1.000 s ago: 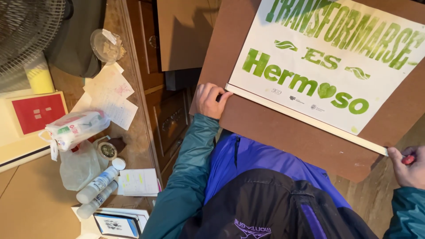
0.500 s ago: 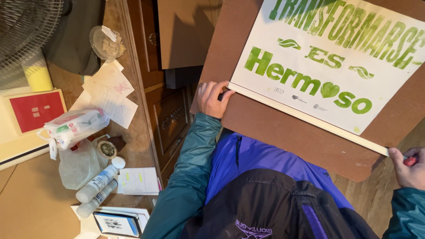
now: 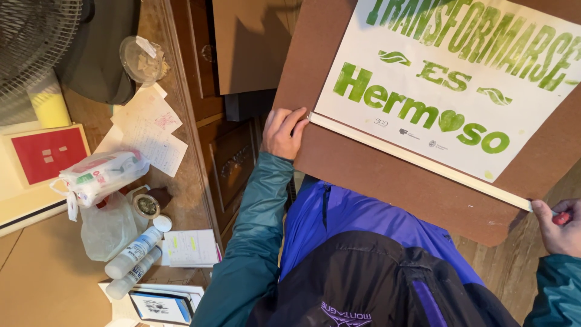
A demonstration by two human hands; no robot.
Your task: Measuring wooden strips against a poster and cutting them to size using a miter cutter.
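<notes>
Pressing down with fingers [image 3: 289,124] bent on the left end of a pale ruler strip [image 3: 417,158], left hand [image 3: 283,133] at the corner of a white poster with green lettering [image 3: 451,79]; not closed around the strip, only pinning it flat. Gripping a small red-tipped tool [image 3: 563,218] at the strip's far right end, right hand [image 3: 560,225] curled shut around it, what kind of tool too hidden to tell. Lying along the poster's lower edge, strip running slantwise from upper left to lower right, both resting on a brown board [image 3: 387,181] that fills the upper right of the view. Showing below the board, teal sleeves, a blue jacket front and a black bag [image 3: 357,284]. Standing to the left, a wooden desk [image 3: 181,151] crowded with things: handwritten paper sheets [image 3: 148,130], a clear lidded cup [image 3: 142,59] near the top, a plastic bag with a packet inside [image 3: 100,175], a small round tin [image 3: 146,206] just beside it, two white tubes [image 3: 130,263] lying side by side, a small notepad [image 3: 190,247], a red square card [image 3: 47,154], a yellow block [image 3: 49,104], and a fan grille [image 3: 33,42] in the far corner. Rising between desk and board, dark wooden cabinet doors [image 3: 227,160].
</notes>
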